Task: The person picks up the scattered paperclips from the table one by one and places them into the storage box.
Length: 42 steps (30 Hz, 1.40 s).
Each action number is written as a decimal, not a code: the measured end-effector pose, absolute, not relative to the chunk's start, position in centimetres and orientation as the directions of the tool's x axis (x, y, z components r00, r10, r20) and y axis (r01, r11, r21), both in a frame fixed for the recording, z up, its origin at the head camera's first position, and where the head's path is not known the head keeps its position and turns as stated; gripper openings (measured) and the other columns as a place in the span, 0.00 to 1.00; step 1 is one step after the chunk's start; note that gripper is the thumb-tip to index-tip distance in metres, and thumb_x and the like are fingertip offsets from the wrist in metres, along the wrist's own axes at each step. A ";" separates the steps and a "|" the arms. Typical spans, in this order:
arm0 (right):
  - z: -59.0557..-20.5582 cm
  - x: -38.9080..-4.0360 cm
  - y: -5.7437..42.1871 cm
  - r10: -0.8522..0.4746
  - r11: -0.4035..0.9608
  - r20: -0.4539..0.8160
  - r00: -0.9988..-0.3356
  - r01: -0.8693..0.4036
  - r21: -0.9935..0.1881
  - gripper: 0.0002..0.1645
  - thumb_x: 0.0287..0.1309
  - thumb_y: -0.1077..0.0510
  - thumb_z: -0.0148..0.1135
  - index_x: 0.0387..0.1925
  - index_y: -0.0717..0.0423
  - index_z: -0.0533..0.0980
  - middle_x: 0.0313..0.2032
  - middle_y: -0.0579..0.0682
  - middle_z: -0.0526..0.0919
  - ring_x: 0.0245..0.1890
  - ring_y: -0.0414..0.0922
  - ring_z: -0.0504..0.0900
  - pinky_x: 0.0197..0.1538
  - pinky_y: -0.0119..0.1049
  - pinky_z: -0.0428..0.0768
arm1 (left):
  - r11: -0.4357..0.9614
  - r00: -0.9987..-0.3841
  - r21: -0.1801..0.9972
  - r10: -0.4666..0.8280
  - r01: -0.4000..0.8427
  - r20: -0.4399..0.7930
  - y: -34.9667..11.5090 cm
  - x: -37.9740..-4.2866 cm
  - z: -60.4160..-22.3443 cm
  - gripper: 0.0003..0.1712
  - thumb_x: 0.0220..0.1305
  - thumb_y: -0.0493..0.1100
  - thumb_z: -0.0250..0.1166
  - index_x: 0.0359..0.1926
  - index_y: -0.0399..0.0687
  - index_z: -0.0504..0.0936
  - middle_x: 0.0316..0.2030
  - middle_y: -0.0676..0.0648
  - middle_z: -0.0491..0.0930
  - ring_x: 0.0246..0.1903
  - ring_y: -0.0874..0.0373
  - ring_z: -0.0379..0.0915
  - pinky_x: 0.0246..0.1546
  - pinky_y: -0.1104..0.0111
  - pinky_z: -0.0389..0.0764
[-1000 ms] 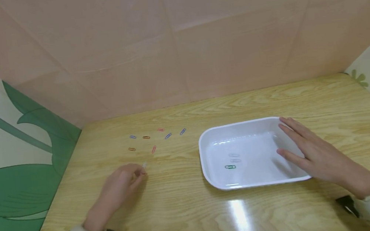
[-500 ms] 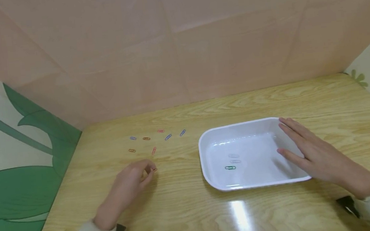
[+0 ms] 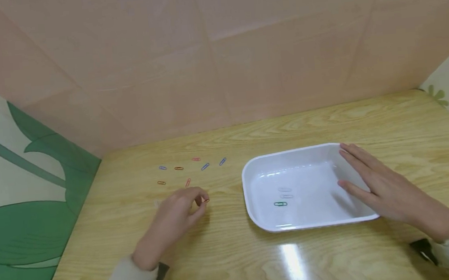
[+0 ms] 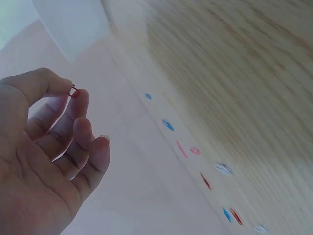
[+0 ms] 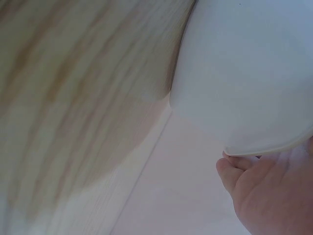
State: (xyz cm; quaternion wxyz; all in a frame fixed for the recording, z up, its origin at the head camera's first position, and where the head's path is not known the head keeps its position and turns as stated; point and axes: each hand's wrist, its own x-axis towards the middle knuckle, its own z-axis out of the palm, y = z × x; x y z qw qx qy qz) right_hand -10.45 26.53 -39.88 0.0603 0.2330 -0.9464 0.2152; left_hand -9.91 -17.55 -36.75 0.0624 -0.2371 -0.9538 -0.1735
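Observation:
My left hand (image 3: pixel 180 209) pinches a small red paper clip (image 4: pixel 74 92) between thumb and index finger, over the table left of the white tray (image 3: pixel 247 169). Its other fingers are loosely bent in the left wrist view. My right hand (image 3: pixel 383 183) rests on the tray's right rim with its fingers fairly straight and its thumb over the inside. In the tray lie a green paper clip (image 3: pixel 280 204) and two clear paper clips (image 3: pixel 286 196). Beyond the left hand are scattered a pink paper clip (image 3: pixel 188 182), a brown paper clip (image 3: pixel 161 182) and a blue paper clip (image 3: pixel 205 166), among several more.
Faint clear paper clips (image 4: pixel 223 168) lie on the wooden table (image 3: pixel 228 266) close to my left wrist. A pinkish sheet (image 3: pixel 217 68) hangs along the table's back edge. Panels with green leaf patterns (image 3: pixel 22 231) stand at the left.
My left hand has moved right across the table toward the tray, with the red paper clip now showing at its fingertips. The right hand and the tray have stayed in place.

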 end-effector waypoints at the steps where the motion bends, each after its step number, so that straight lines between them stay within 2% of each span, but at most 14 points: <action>1: -39.9 -10.4 26.5 -0.414 0.799 0.214 -0.885 -0.466 -0.379 0.45 0.71 0.49 0.54 0.78 0.59 0.44 0.79 0.57 0.44 0.79 0.55 0.41 0.79 0.38 0.33 | 0.821 -0.872 0.297 0.442 0.488 0.212 -17.3 -10.0 -36.7 0.06 0.58 0.35 0.67 0.37 0.50 0.84 0.29 0.56 0.83 0.26 0.63 0.71 0.23 0.77 0.68; 4: -39.9 -10.4 26.5 -0.414 0.801 0.211 -0.885 -0.465 -0.378 0.46 0.71 0.49 0.55 0.78 0.59 0.44 0.79 0.57 0.43 0.79 0.55 0.41 0.79 0.37 0.33 | 0.801 -0.846 0.280 0.474 0.530 0.245 -16.5 -10.1 -36.4 0.05 0.59 0.36 0.68 0.37 0.50 0.84 0.30 0.56 0.84 0.28 0.64 0.74 0.41 0.69 0.83; 5: -39.9 -10.4 26.5 -0.414 0.801 0.209 -0.886 -0.464 -0.380 0.46 0.71 0.48 0.55 0.78 0.59 0.44 0.79 0.58 0.43 0.79 0.55 0.41 0.79 0.38 0.33 | 0.796 -0.839 0.274 0.482 0.540 0.253 -16.2 -10.2 -36.3 0.05 0.60 0.36 0.68 0.37 0.50 0.84 0.31 0.56 0.84 0.29 0.65 0.75 0.48 0.65 0.84; 8: -39.8 -10.4 26.5 -0.412 0.801 0.201 -0.889 -0.458 -0.386 0.46 0.71 0.48 0.55 0.78 0.58 0.44 0.79 0.57 0.43 0.79 0.56 0.41 0.79 0.41 0.34 | 0.782 -0.824 0.269 0.500 0.562 0.266 -15.5 -10.3 -36.1 0.06 0.61 0.38 0.68 0.39 0.51 0.85 0.33 0.56 0.86 0.33 0.63 0.78 0.53 0.60 0.82; 12: -39.8 -10.4 26.6 -0.408 0.800 0.200 -0.891 -0.454 -0.392 0.46 0.71 0.48 0.55 0.78 0.58 0.44 0.79 0.58 0.43 0.79 0.56 0.41 0.80 0.44 0.35 | 0.767 -0.809 0.266 0.524 0.584 0.264 -14.5 -10.4 -35.8 0.06 0.62 0.39 0.68 0.40 0.53 0.85 0.35 0.57 0.86 0.36 0.62 0.78 0.37 0.71 0.80; 16: -39.7 -10.4 26.6 -0.407 0.800 0.196 -0.892 -0.451 -0.395 0.46 0.71 0.48 0.54 0.78 0.57 0.43 0.79 0.58 0.43 0.79 0.55 0.41 0.80 0.42 0.34 | 0.740 -0.779 0.252 0.560 0.624 0.283 -13.7 -10.6 -35.7 0.06 0.63 0.39 0.68 0.40 0.53 0.85 0.35 0.57 0.86 0.36 0.61 0.79 0.35 0.73 0.79; 27: -39.9 -10.5 26.6 -0.416 0.796 0.229 -0.880 -0.474 -0.376 0.45 0.71 0.50 0.55 0.78 0.57 0.44 0.79 0.58 0.45 0.79 0.54 0.42 0.76 0.28 0.29 | 0.679 -0.722 0.250 0.623 0.690 0.301 -11.1 -11.1 -35.0 0.06 0.63 0.38 0.67 0.40 0.51 0.86 0.33 0.56 0.86 0.36 0.61 0.79 0.37 0.73 0.80; 36: -39.8 -10.5 26.6 -0.396 0.800 0.221 -0.891 -0.453 -0.393 0.45 0.70 0.50 0.56 0.78 0.56 0.46 0.78 0.58 0.47 0.79 0.55 0.44 0.76 0.26 0.31 | 0.633 -0.671 0.230 0.668 0.740 0.322 -9.0 -11.6 -34.9 0.05 0.64 0.38 0.66 0.40 0.51 0.86 0.33 0.56 0.86 0.37 0.63 0.78 0.37 0.75 0.79; 42: -39.9 -10.6 26.5 -0.396 0.797 0.240 -0.887 -0.461 -0.391 0.45 0.69 0.50 0.57 0.78 0.56 0.46 0.78 0.59 0.48 0.79 0.54 0.44 0.76 0.24 0.31 | 0.629 -0.675 0.246 0.681 0.738 0.282 -7.8 -11.8 -35.1 0.06 0.65 0.40 0.66 0.41 0.52 0.86 0.33 0.57 0.85 0.37 0.64 0.77 0.35 0.77 0.76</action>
